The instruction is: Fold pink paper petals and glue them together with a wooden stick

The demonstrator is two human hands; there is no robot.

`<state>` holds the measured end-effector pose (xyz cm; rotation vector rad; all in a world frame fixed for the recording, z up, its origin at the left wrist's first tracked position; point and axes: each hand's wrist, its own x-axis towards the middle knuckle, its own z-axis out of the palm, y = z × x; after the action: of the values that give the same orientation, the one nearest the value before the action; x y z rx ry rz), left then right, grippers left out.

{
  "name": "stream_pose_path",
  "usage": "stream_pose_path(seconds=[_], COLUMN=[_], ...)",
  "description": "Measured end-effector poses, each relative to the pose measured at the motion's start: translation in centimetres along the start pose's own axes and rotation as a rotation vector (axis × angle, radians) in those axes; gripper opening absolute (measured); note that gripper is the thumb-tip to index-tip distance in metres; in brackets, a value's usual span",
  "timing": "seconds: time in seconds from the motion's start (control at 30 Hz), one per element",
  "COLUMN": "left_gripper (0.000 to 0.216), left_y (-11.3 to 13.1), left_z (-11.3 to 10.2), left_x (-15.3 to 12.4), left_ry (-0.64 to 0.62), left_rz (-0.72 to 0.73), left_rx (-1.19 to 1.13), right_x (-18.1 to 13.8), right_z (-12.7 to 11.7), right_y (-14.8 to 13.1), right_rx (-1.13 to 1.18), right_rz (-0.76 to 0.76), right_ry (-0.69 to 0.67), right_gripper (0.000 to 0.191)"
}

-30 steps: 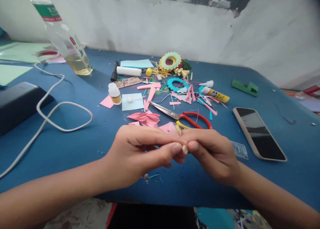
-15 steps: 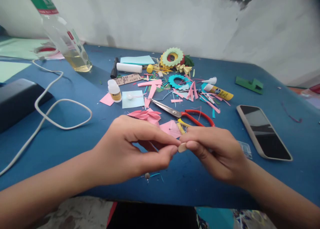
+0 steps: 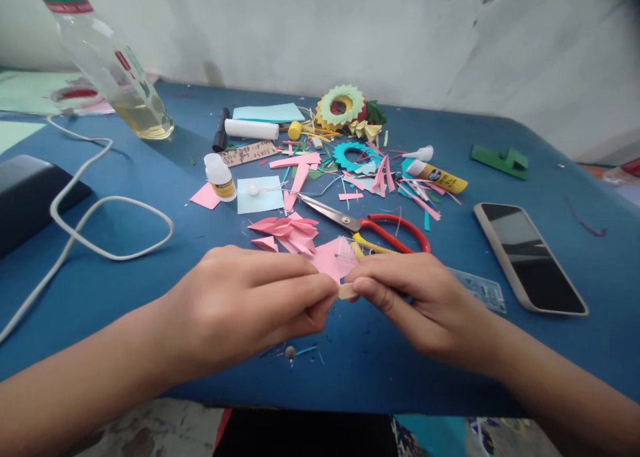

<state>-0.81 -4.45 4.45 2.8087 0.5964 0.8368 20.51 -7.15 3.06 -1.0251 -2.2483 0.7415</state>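
Between my fingertips is a small cream-coloured piece [image 3: 346, 291], seen nearly edge-on; its kind is unclear. My left hand [image 3: 250, 310] is closed, thumb and fingers pressed together at the piece's left end. From the other side, my right hand [image 3: 425, 304] pinches its right end. Just beyond the hands lie a pink paper square [image 3: 330, 260] and several folded pink paper pieces [image 3: 287, 230]. Red-handled scissors [image 3: 350, 222] rest half open behind my right hand, next to a yellow-handled tool [image 3: 373, 245] that is partly hidden.
A bottle of yellowish liquid [image 3: 145, 114] stands at the left, near a white cable [image 3: 107, 249]. A small white glue bottle [image 3: 219, 177], paper scraps [image 3: 301, 177], a yellow tube [image 3: 440, 176] and folded paper rings [image 3: 341, 105] fill the middle. At the right lies a phone [image 3: 530, 257].
My left fingers, apart in a loose pinch before, have closed together against the cream piece. Both hands and the piece sit a little further left. The view has shifted slightly.
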Motion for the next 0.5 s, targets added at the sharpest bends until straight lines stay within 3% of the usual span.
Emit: stream_pose_path(seconds=[0.23,0.5], left_gripper=[0.019,0.013], left_y=[0.8,1.8], left_z=[-0.2,-0.8], left_x=[-0.6,-0.4], left_ry=[-0.060,0.084], left_rz=[-0.059,-0.170], left_rx=[-0.037,-0.147], right_x=[0.2,0.0], right_z=[0.3,0.1], right_y=[-0.2,-0.5], right_rx=[0.033,0.050], right_rz=[-0.015,-0.012], right_ry=[0.042,0.047], right_gripper=[0.019,0.019])
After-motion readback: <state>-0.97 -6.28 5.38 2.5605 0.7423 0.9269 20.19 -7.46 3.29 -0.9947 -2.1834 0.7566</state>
